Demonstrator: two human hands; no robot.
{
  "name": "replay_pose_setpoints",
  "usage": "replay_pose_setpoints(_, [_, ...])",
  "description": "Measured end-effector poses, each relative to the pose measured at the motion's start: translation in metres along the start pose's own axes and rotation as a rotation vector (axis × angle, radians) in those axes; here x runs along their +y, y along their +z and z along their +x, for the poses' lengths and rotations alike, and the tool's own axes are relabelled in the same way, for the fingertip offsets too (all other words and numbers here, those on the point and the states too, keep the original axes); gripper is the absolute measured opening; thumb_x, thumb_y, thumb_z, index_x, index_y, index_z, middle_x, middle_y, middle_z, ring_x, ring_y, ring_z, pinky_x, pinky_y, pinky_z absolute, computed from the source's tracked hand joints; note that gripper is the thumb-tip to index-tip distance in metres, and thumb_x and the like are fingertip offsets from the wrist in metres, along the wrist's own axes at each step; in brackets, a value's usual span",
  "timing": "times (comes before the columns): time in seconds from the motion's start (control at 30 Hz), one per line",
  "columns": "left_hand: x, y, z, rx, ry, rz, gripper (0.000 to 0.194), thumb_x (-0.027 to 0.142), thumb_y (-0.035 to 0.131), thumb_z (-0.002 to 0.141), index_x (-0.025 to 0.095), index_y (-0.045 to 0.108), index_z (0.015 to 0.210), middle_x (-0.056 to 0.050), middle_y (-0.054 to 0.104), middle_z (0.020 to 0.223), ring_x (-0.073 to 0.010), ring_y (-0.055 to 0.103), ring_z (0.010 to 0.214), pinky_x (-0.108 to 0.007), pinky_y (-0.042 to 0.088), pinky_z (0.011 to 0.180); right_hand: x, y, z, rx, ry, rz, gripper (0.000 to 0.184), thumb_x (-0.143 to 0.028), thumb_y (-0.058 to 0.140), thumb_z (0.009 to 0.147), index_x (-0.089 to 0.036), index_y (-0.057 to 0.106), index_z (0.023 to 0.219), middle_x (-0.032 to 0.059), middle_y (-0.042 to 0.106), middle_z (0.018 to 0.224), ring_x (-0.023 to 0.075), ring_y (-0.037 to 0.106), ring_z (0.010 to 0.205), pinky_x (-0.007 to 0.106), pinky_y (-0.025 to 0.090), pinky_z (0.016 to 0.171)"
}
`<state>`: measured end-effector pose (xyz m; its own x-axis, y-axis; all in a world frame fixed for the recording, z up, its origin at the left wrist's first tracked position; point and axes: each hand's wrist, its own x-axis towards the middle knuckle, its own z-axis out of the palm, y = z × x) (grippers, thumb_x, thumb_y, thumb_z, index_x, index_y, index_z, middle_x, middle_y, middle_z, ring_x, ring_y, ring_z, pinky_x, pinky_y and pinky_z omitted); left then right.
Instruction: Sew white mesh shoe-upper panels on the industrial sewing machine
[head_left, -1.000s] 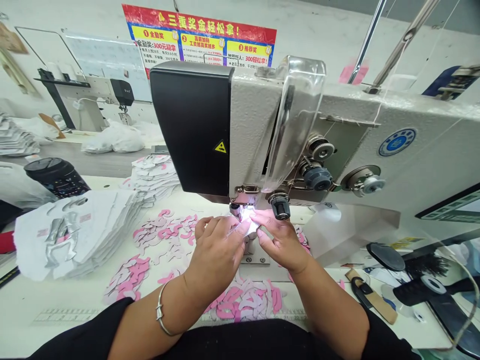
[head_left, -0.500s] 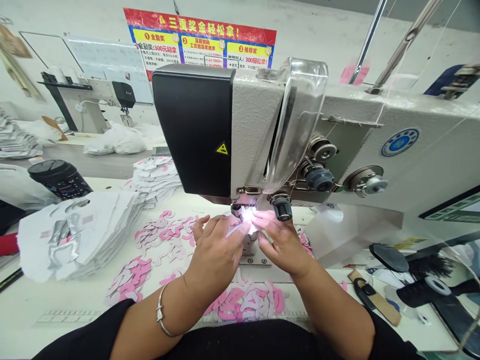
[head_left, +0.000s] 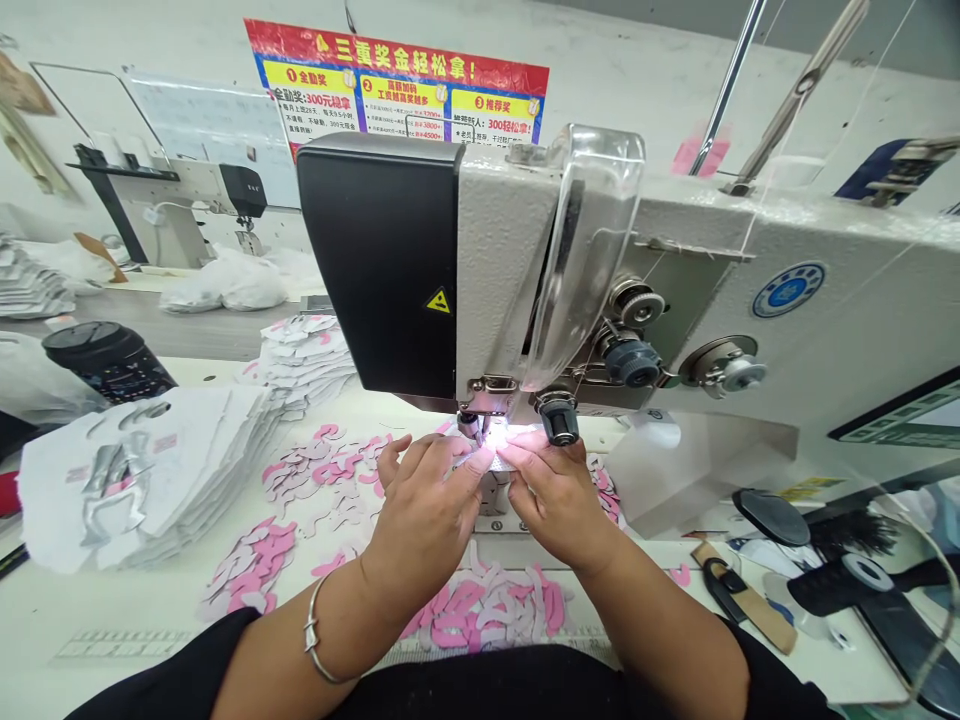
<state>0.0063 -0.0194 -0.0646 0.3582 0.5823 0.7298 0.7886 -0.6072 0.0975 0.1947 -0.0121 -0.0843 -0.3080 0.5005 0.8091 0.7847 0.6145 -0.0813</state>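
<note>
1. Presently, a small white piece (head_left: 496, 440) is placed under the lit head of the machine (head_left: 510, 250), just beside the roller (head_left: 467, 424)
2. Its near edge is clamped between the thumb and fingers of the right hand (head_left: 559, 500); by the left hand (head_left: 427, 490) it is pressed from above with the fingers set close together, though under the glare it cannot be told whether it is also pinched there
3. The step in hand is judged to be the guiding of the piece for stitching; for the next move, an even feed with light steering from both sides would be called for, the fingertips being kept clear of the roller
4. On the pale table (head_left: 112, 600), pink cutouts (head_left: 491, 605) are heaped loosely at the near edge, and more are scattered to the left of the hands
5. At the left, printed sheets (head_left: 154, 460) are piled in a fanned stack, with a dark tumbler (head_left: 112, 362) set behind them; ruler marks (head_left: 124, 643) are seen in front
6. At the right, a brown strip (head_left: 765, 615) is laid near a black brush (head_left: 855, 530)
7. Farther back, a second machine (head_left: 165, 205) is set beside white bags (head_left: 232, 280), and a poster (head_left: 405, 85) is fixed to the wall (head_left: 187, 35)
</note>
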Motion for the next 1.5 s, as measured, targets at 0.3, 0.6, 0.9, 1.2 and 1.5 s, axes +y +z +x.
replay_pose_setpoints(0.3, [0.001, 0.002, 0.001, 0.044, -0.019, 0.020, 0.030, 0.008, 0.060, 0.083, 0.026, 0.067, 0.106, -0.006, 0.069, 0.105, -0.0262, 0.060, 0.100, -0.048, 0.033, 0.095, -0.017, -0.002, -0.002, -0.018, 0.012, -0.084, 0.034, -0.010, 0.056, 0.087, -0.021, 0.061, 0.119, 0.0047, 0.069, 0.105, 0.0223, 0.060, 0.097, 0.041, 0.041, 0.095])
replay_pose_setpoints(0.6, [-0.010, 0.008, -0.002, -0.014, 0.066, -0.144, 0.033, 0.007, 0.052, 0.089, 0.020, 0.058, 0.119, -0.009, 0.065, 0.109, -0.0220, 0.061, 0.101, -0.036, 0.050, 0.088, 0.007, -0.019, 0.010, -0.245, -0.076, -0.014, 0.042, -0.010, 0.054, 0.084, -0.024, 0.062, 0.123, 0.0073, 0.068, 0.108, 0.0255, 0.061, 0.105, 0.042, 0.050, 0.090])
replay_pose_setpoints(0.9, [-0.010, 0.008, 0.002, 0.005, 0.036, -0.253, 0.033, 0.006, 0.054, 0.089, 0.019, 0.061, 0.118, -0.007, 0.065, 0.108, -0.0201, 0.060, 0.106, -0.034, 0.050, 0.095, 0.006, -0.003, 0.004, -0.002, -0.056, 0.115, 0.041, -0.006, 0.055, 0.081, -0.024, 0.065, 0.117, 0.0062, 0.069, 0.102, 0.0228, 0.064, 0.099, 0.041, 0.055, 0.088])
replay_pose_setpoints(1.2, [-0.015, 0.011, 0.002, 0.048, 0.058, -0.321, 0.032, 0.004, 0.055, 0.088, 0.018, 0.062, 0.116, -0.007, 0.065, 0.106, -0.0187, 0.060, 0.104, -0.033, 0.051, 0.093, 0.002, -0.003, 0.002, 0.054, -0.088, 0.030, 0.034, -0.008, 0.056, 0.085, -0.020, 0.064, 0.116, 0.0058, 0.070, 0.098, 0.0214, 0.064, 0.094, 0.038, 0.054, 0.087])
replay_pose_setpoints(1.5, [-0.024, 0.011, 0.004, 0.044, 0.076, -0.323, 0.029, 0.008, 0.059, 0.086, 0.022, 0.067, 0.109, -0.005, 0.065, 0.104, -0.0179, 0.062, 0.101, -0.030, 0.052, 0.089, -0.011, -0.008, 0.004, -0.024, -0.085, -0.059, 0.035, -0.008, 0.055, 0.088, -0.019, 0.063, 0.121, 0.0048, 0.071, 0.097, 0.0195, 0.065, 0.090, 0.036, 0.052, 0.081])
